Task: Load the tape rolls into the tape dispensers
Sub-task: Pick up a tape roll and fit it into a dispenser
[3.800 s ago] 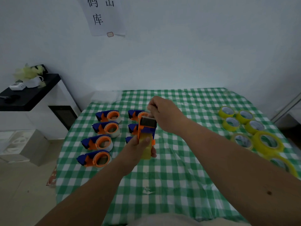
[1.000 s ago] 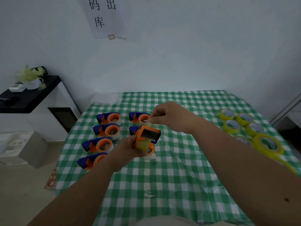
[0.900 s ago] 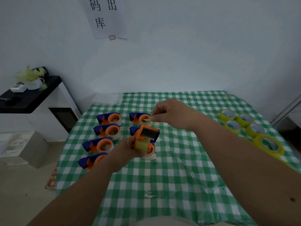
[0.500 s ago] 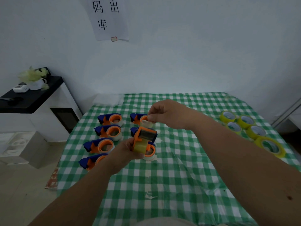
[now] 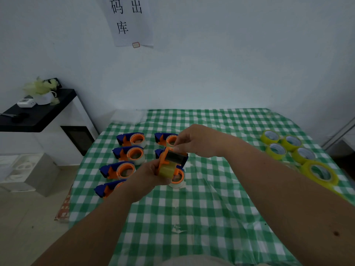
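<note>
My left hand (image 5: pixel 148 176) grips an orange and blue tape dispenser (image 5: pixel 171 162) with a yellow tape roll in it, held above the checked table. My right hand (image 5: pixel 197 141) pinches the loose tape end at the dispenser's top edge. Several loaded orange and blue dispensers (image 5: pixel 130 153) lie in two columns on the table's left side; one (image 5: pixel 177 177) is partly hidden behind the held dispenser. Several yellow tape rolls (image 5: pixel 292 144) lie flat at the table's right, the nearest one (image 5: pixel 318 172) being the largest in view.
The green and white checked tablecloth (image 5: pixel 192 217) covers the table. A black-topped white cabinet (image 5: pixel 44 114) stands at the left with a white pot and small devices on it. A paper sign (image 5: pixel 128 20) hangs on the wall. A grey box (image 5: pixel 28 173) sits on the floor.
My right hand has come down from above the dispenser to its top edge, still pinching the tape end. My left hand keeps the dispenser in nearly the same place.
</note>
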